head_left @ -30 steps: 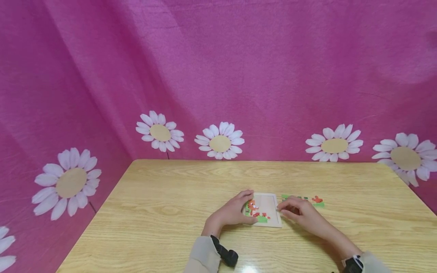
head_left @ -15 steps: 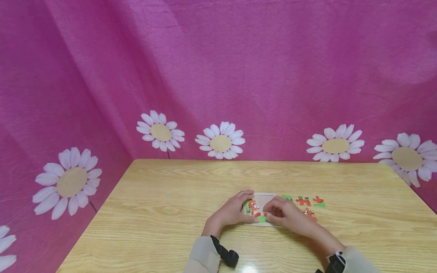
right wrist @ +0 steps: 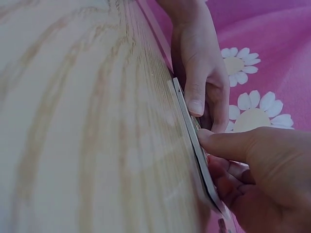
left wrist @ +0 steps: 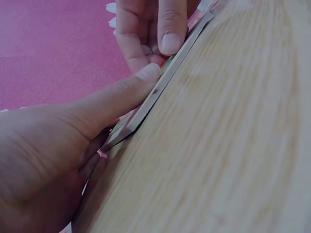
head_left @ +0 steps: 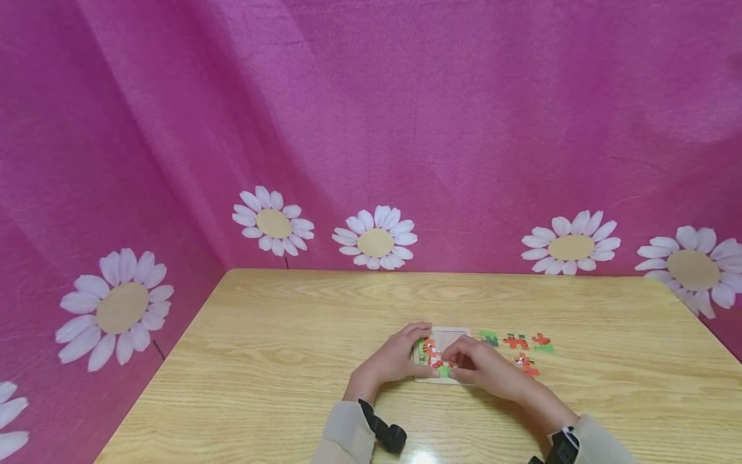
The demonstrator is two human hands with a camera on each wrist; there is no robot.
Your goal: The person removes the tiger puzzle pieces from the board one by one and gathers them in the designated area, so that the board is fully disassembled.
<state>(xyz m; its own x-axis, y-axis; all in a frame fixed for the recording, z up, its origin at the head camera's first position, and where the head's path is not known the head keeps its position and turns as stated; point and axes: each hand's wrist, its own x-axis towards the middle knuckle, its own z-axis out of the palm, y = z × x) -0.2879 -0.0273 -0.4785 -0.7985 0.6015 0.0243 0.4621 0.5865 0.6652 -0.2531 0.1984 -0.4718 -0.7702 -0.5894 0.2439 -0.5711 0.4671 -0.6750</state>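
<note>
A shallow wooden jigsaw tray (head_left: 447,338) lies on the table, with orange-and-green puzzle pieces (head_left: 429,348) along its left and lower sides. My left hand (head_left: 395,358) grips the tray's left side, thumb at the near rim and fingers toward the far corner. Over the tray's lower middle, my right hand (head_left: 487,368) pinches a puzzle piece, mostly hidden beneath the fingertips. In the left wrist view, a sliver of orange and green shows between both hands at the tray edge (left wrist: 151,97). The right wrist view has both thumbs close together along that edge.
Right of the tray lie several loose pieces: a green one (head_left: 489,338), a striped orange one (head_left: 515,342), an orange-and-green one (head_left: 542,342) and one with a face (head_left: 525,364). A pink curtain with daisies (head_left: 375,242) hangs behind the wooden table (head_left: 278,335).
My right hand has moved left from the tray's right edge to over its lower middle, uncovering the loose pieces. The left hand has stayed on the tray.
</note>
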